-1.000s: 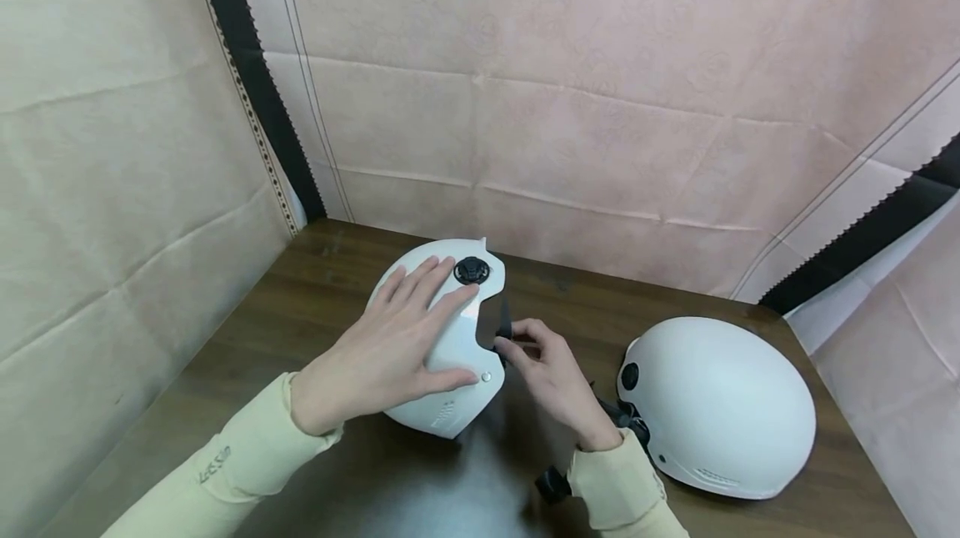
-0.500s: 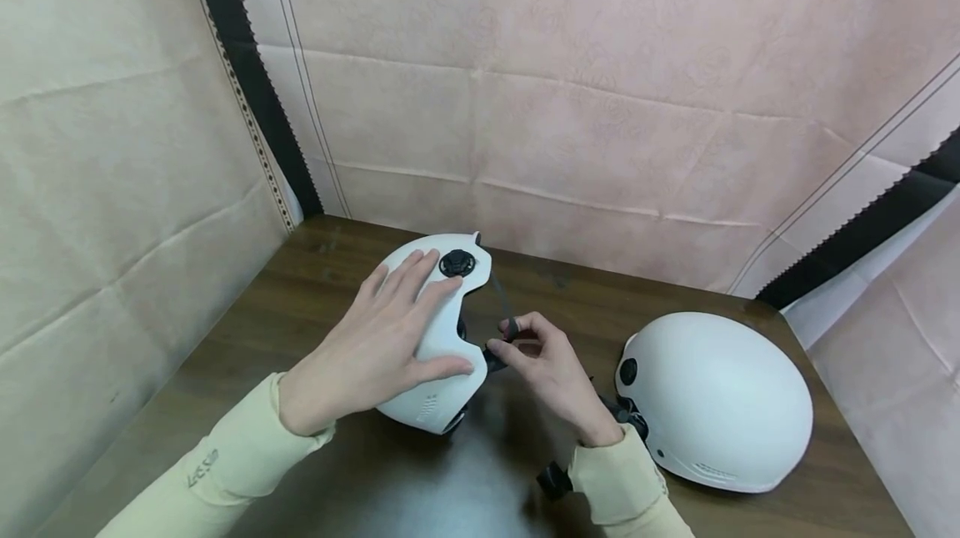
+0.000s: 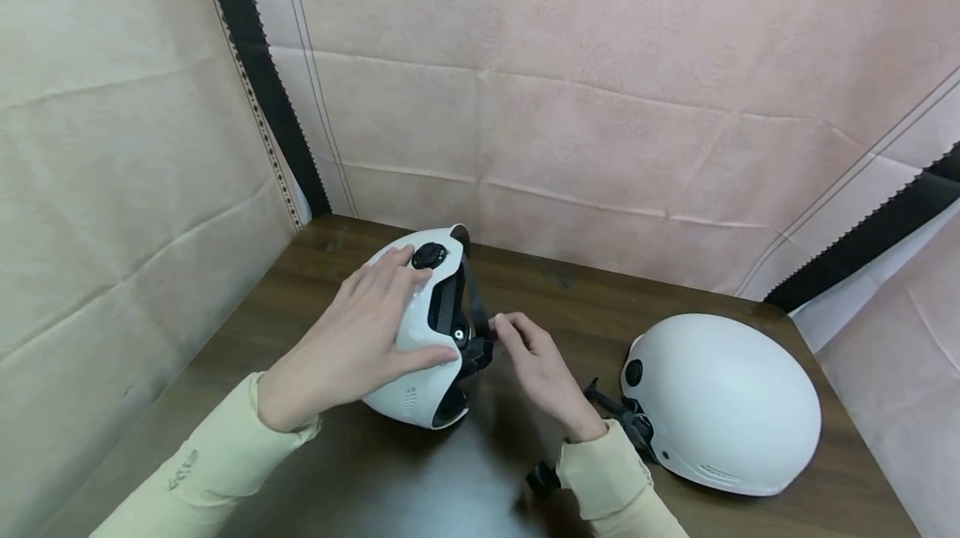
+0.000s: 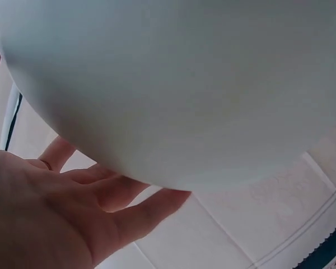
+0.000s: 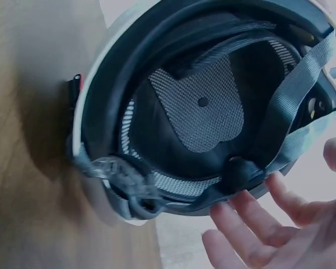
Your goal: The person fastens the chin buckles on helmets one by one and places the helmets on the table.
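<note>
A white helmet [image 3: 411, 394] lies on its side, its padded inside turned partly to the right. My left hand [image 3: 351, 342] rests with spread fingers on its outer shell; in the left wrist view, fingertips touch the smooth white curve [image 4: 173, 101]. My right hand [image 3: 546, 375] is at the helmet's opening, fingertips against the black straps [image 3: 476, 296]. From the right wrist, grey mesh liner [image 5: 199, 109] and dark webbing [image 5: 288, 92] show inside. There the right fingers [image 5: 252, 224] touch the lower rim near the strap, while the thumb stands apart from them.
A second white helmet [image 3: 723, 404] sits on the right of the brown wooden table [image 3: 330, 471], its black strap [image 3: 626, 417] trailing left. A small black object [image 3: 542, 480] lies near the right sleeve. Pale patterned cloth [image 3: 570, 104] walls the back and sides.
The helmet has turned and shifted slightly left, showing more of its dark inside. The right fingers, earlier pinching a strap, are now straighter. The left hand moved with the shell.
</note>
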Motion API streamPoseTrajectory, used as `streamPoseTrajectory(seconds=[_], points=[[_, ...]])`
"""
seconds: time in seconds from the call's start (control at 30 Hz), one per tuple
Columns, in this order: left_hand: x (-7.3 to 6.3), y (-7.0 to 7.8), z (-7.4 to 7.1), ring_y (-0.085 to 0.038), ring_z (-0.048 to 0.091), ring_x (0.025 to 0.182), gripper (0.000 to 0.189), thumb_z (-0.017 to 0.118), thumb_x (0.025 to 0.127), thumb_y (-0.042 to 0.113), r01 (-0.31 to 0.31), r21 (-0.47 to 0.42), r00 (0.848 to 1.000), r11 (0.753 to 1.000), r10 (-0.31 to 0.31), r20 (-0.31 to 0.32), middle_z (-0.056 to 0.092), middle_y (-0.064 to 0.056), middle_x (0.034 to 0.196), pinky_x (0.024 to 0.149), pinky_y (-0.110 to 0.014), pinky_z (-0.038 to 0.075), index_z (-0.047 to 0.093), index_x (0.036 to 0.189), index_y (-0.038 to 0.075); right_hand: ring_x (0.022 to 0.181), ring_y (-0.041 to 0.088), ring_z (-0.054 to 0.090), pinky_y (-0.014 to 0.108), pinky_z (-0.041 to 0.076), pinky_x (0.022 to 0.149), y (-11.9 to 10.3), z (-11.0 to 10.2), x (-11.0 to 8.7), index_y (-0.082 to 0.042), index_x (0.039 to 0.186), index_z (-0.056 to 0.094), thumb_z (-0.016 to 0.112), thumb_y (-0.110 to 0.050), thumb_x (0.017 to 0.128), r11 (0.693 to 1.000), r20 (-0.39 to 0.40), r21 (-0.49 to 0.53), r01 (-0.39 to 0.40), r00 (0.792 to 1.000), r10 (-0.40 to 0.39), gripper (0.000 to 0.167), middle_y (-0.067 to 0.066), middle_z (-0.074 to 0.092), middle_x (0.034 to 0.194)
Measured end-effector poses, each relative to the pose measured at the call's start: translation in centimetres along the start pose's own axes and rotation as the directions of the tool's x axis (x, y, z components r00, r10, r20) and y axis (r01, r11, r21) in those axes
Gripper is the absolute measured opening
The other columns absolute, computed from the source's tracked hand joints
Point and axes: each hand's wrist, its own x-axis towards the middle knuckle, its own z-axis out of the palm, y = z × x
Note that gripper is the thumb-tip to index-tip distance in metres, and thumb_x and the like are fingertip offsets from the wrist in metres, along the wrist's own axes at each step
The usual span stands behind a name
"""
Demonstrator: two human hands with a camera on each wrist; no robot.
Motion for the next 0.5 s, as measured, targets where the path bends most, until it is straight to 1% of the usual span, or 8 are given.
streamPoseTrajectory(seconds=[0.07, 0.13, 0.27, 0.37, 0.43, 0.5], points=[[-0.1, -0.2, -0.2, -0.031, 0.023, 0.143, 0.088, 0.068, 0.078, 0.065, 0.003, -0.016, 1.0, 1.0, -0.003, -0.005, 0.036, -0.014, 0.147, 0.11, -0.057, 0.022, 0.048, 0.136, 0.003, 0.105, 0.024, 0.059, 0.045, 0.045, 0.093, 0.3, 0.1, 0.0, -0.012, 0.118, 0.063, 0.038, -0.049, 0.102, 0.999, 0.007, -0.019, -0.028, 1.0, 0.028, 0.047, 0.005, 0.062, 0.111], [-0.2, -0.4, -0.3, -0.031, 0.023, 0.143, 0.088, 0.069, 0.078, 0.065, 0.004, -0.027, 1.0, 1.0, -0.004, -0.008, 0.037, -0.013, 0.147, 0.11, -0.056, 0.022, 0.047, 0.136, 0.003, 0.11, 0.025, 0.058, 0.046, 0.044, 0.096, 0.9, 0.2, 0.1, -0.012, 0.123, 0.061, 0.035, -0.055, 0.101, 0.998, 0.026, -0.045, -0.048, 0.998, 0.049, 0.055, 0.007, 0.062, 0.117], [-0.5, -0.7, -0.5, -0.03, 0.023, 0.144, 0.088, 0.069, 0.077, 0.066, 0.001, -0.043, 1.0, 0.999, -0.001, -0.011, 0.039, -0.011, 0.145, 0.111, -0.055, 0.023, 0.047, 0.136, 0.003, 0.121, 0.028, 0.053, 0.051, 0.04, 0.101, 2.6, 0.8, 0.2, -0.009, 0.136, 0.053, 0.033, -0.059, 0.1, 0.987, 0.071, -0.131, -0.098, 0.992, 0.108, 0.064, 0.011, 0.056, 0.131], [-0.6, -0.8, -0.6, -0.029, 0.024, 0.143, 0.09, 0.065, 0.078, 0.069, 0.003, -0.047, 1.0, 0.999, -0.004, -0.012, 0.039, -0.011, 0.146, 0.111, -0.054, 0.023, 0.047, 0.136, 0.003, 0.125, 0.028, 0.049, 0.052, 0.037, 0.103, 3.9, 1.3, 0.4, -0.005, 0.141, 0.046, 0.031, -0.054, 0.103, 0.977, 0.114, -0.181, -0.116, 0.984, 0.138, 0.064, 0.013, 0.053, 0.136], [-0.7, -0.9, -0.6, -0.029, 0.024, 0.143, 0.091, 0.061, 0.079, 0.072, 0.008, -0.048, 1.0, 0.999, -0.009, -0.015, 0.04, -0.011, 0.146, 0.111, -0.054, 0.023, 0.046, 0.137, 0.003, 0.12, 0.028, 0.051, 0.05, 0.039, 0.1, 4.5, 1.7, 0.5, -0.004, 0.141, 0.046, 0.031, -0.047, 0.105, 0.976, 0.135, -0.184, -0.116, 0.981, 0.142, 0.059, 0.013, 0.055, 0.131], [-0.7, -1.0, -0.6, -0.03, 0.025, 0.143, 0.092, 0.059, 0.08, 0.073, 0.011, -0.051, 1.0, 0.999, -0.013, -0.023, 0.04, -0.012, 0.146, 0.11, -0.055, 0.023, 0.045, 0.137, 0.002, 0.11, 0.026, 0.054, 0.046, 0.042, 0.094, 4.9, 1.9, 0.7, -0.004, 0.14, 0.049, 0.032, -0.04, 0.106, 0.98, 0.143, -0.166, -0.113, 0.98, 0.138, 0.052, 0.011, 0.058, 0.123]])
